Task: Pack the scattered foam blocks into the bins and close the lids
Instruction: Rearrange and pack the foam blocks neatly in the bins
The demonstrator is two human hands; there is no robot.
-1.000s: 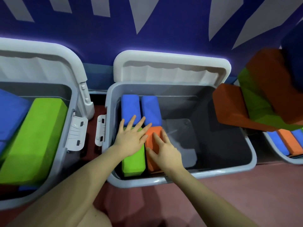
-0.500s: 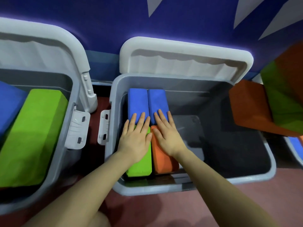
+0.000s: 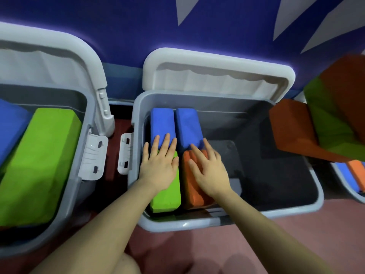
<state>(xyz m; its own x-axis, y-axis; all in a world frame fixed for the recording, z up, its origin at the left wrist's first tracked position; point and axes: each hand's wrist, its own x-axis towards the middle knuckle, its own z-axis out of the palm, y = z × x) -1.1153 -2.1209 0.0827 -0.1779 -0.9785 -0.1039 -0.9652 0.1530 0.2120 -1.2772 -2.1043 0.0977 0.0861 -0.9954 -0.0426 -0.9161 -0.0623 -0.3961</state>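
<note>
A grey plastic bin (image 3: 227, 218) sits in the middle on a reddish floor (image 3: 296, 224), its pale lid (image 3: 217, 76) standing open against a blue wall (image 3: 138, 26) behind it. Four foam blocks fill its left side in two rows: two blue blocks (image 3: 173, 123) side by side at the far end, a green block (image 3: 167, 196) and an orange block (image 3: 192, 194) at the near end. The rest of the bin shows only its dark bottom.

The left hand (image 3: 159, 167) lies flat on the green block, fingers straight and spread, tips reaching onto a blue block — no grip on anything. The right hand (image 3: 209, 171) lies flat on the orange block in the same way, fingers straight, holding nothing.

To the left, a second bin (image 3: 83, 119), lid up, holds a big green block (image 3: 41, 165) and a big blue block (image 3: 9, 127). A white latch (image 3: 92, 157) hangs on its side.

At the far right, rust-red and green foam wedges (image 3: 325, 125) lie heaped above another bin's edge — matte, soft-edged shapes.
</note>
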